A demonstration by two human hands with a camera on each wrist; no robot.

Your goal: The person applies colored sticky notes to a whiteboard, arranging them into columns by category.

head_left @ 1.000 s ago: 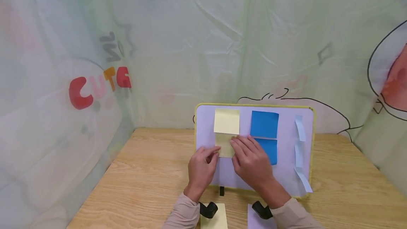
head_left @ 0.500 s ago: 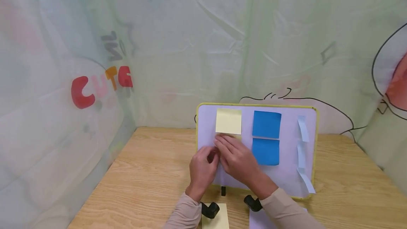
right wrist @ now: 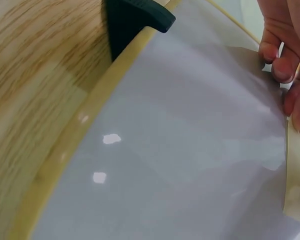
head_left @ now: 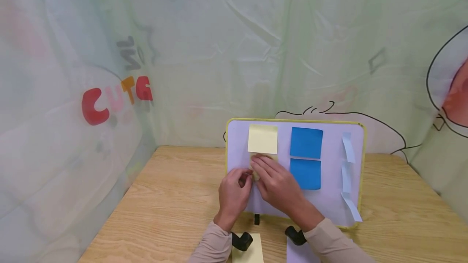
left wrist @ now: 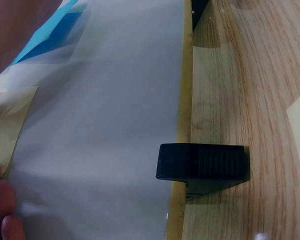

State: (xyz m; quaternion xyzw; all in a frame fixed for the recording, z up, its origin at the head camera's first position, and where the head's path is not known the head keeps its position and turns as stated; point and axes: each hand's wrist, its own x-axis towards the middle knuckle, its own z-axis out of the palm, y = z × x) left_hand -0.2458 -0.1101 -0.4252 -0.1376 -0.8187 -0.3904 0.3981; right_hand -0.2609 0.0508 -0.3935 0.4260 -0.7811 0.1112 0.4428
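Observation:
On the whiteboard (head_left: 270, 204) a lower yellow sticky note (head_left: 274, 158) sits directly under another yellow sticky note (head_left: 262, 139). My left hand (head_left: 234, 192) pinches the lower note's bottom left corner, its fingers curled. In the left wrist view this note (left wrist: 10, 125) shows at the left edge, fingertips at its corner. My right hand (head_left: 279, 184) lies across the lower note with straight fingers pressing near its top left, hiding most of it. The right wrist view shows the left hand (right wrist: 290, 40) at the note's edge (right wrist: 297, 180).
Two blue sticky notes (head_left: 306, 142) form a column right of the yellow ones. Several pale blue strips (head_left: 348, 148) curl off the board's right side. A yellow pad (head_left: 252, 251) and a lilac pad (head_left: 300, 253) lie in front on the wooden table (head_left: 175, 198). Black feet (left wrist: 202, 162) hold the board.
The right hand has slid left across the lower yellow note, from its right side to its left part, uncovering the lower blue note. The left hand has stayed at the corner.

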